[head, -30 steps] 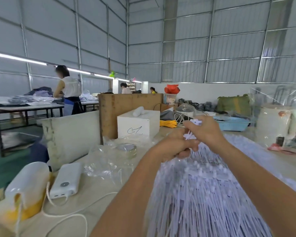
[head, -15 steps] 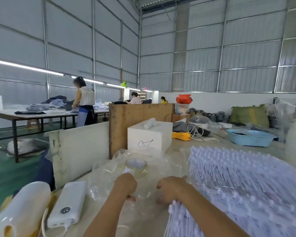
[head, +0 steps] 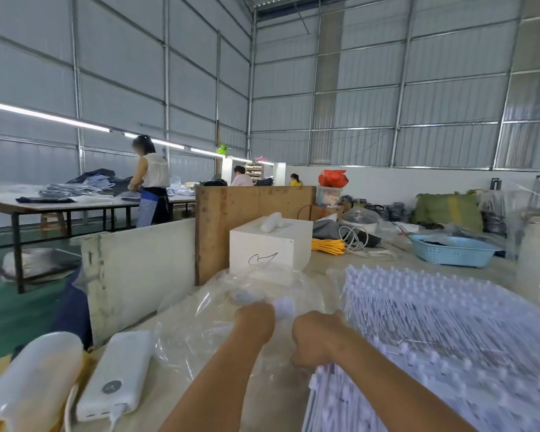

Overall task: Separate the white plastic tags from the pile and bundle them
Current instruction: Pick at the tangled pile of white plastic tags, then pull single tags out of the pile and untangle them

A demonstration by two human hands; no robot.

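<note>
Two bare hands sit close together at the near edge of the bench, and from my station the relation that matters is how each lies to the big heap of white plastic tags [head: 443, 338]. That heap spreads to the right of both hands, rows of thin white strands with small knobbed heads, their long axes running roughly from the far side of the bench back toward me. My right hand [head: 317, 336] is the nearer one: it touches the heap's left margin, fingers curled down at the strand ends by the near corner. It looks to be pinching a few strands, but the blur leaves me unsure exactly how many it has.

My left hand [head: 256, 321] is just beside the right, over the crumpled clear plastic bag [head: 219, 319], well off the heap itself. It is closed, and a small white tuft of tags [head: 284, 308] shows at its fingertips between the two hands; I judge that to be a separated cluster, though motion blur hides the grip.

So I reckon the next pull runs leftward, away from the heap, with the right hand feeding and the left hand gathering. A white power bank [head: 116, 375] lies further left on the pale worktable [head: 281, 397], clear of that path.
</note>
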